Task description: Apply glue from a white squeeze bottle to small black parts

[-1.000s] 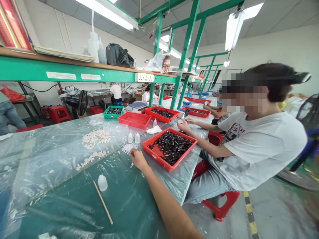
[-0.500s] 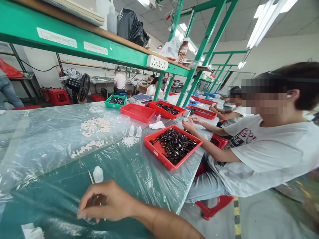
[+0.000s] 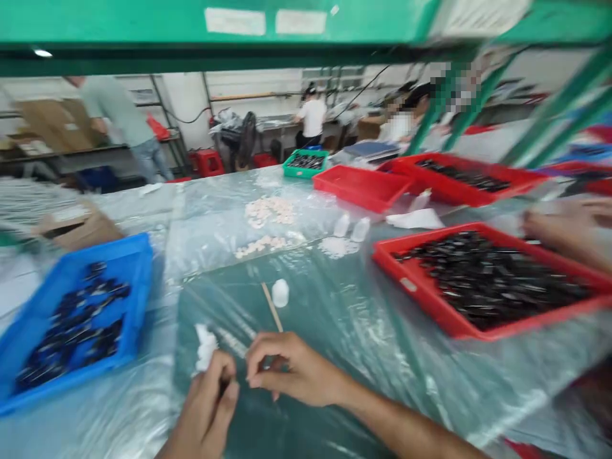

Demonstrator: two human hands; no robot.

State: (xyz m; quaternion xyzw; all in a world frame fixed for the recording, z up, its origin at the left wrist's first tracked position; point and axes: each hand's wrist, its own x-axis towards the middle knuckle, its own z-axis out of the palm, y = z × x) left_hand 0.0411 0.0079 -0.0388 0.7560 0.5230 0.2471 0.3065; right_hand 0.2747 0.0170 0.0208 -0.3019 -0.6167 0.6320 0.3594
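My right hand [image 3: 291, 370] is above the plastic-covered table, thumb and fingers pressed together; anything between them is too small to make out. Close by on its left is my left hand [image 3: 208, 401], its fingers also closed, with their contents hidden. A crumpled white tissue [image 3: 205, 347] lies just beyond my left hand. Past my right hand, a thin wooden stick [image 3: 271, 306] rests on the table beside a small white bottle [image 3: 280, 293].
A blue tray [image 3: 138, 299] of dark parts stands at the left, and a red tray [image 3: 406, 287] full of black parts at the right. Pale pieces [image 3: 270, 210] and two small bottles lie farther back. A person's hands [image 3: 568, 229] are beyond the red tray.
The view has swung left and down. My left hand and the blue tray have come into view. My right hand remains pinched and now appears near my left hand.
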